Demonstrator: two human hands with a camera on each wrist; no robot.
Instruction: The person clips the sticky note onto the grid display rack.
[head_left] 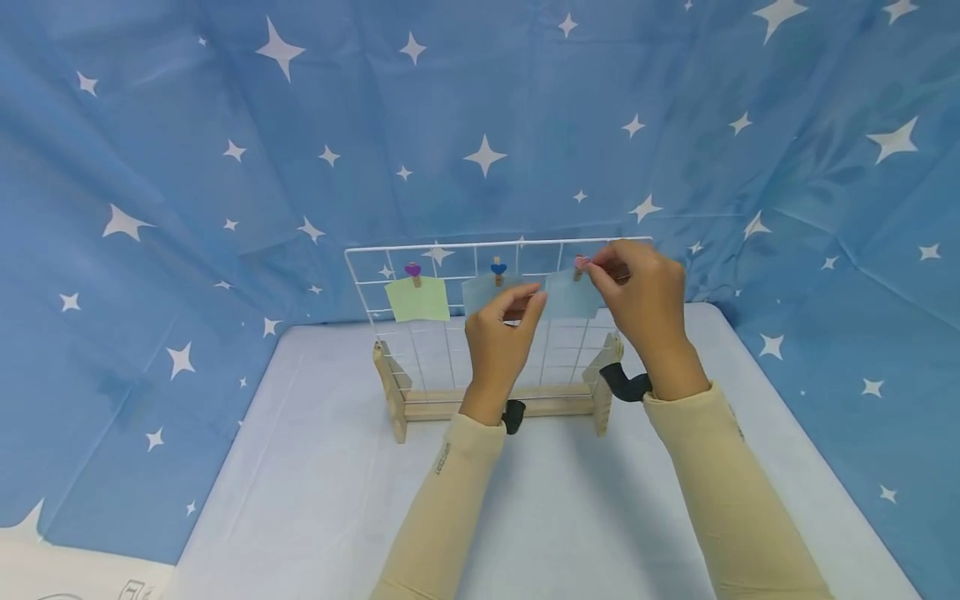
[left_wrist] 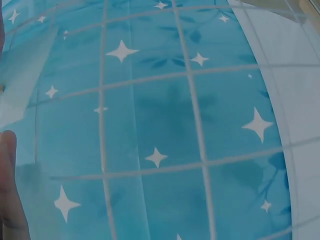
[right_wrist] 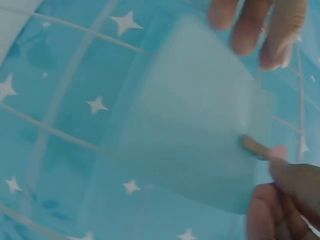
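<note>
My right hand [head_left: 647,292] pinches a small wooden clothespin [right_wrist: 254,146] with a pink heart at the grid's upper right. That clothespin sits on the upper edge of a light blue paper note [head_left: 572,298]. Close by the same note's left edge is my left hand [head_left: 501,337], its thumb and fingertips near each other with nothing visible between them. Partly behind it hangs a second blue note [head_left: 478,293] under a clothespin with a blue heart [head_left: 498,268]. Farther left, a green note [head_left: 418,300] hangs from a clothespin with a purple heart [head_left: 413,270].
The white wire grid [head_left: 457,247] stands upright in a wooden base [head_left: 551,407] on a white-covered table [head_left: 315,500]. Blue cloth with white stars [head_left: 485,156] surrounds the table at the back and sides. Black straps [head_left: 626,385] are at both wrists.
</note>
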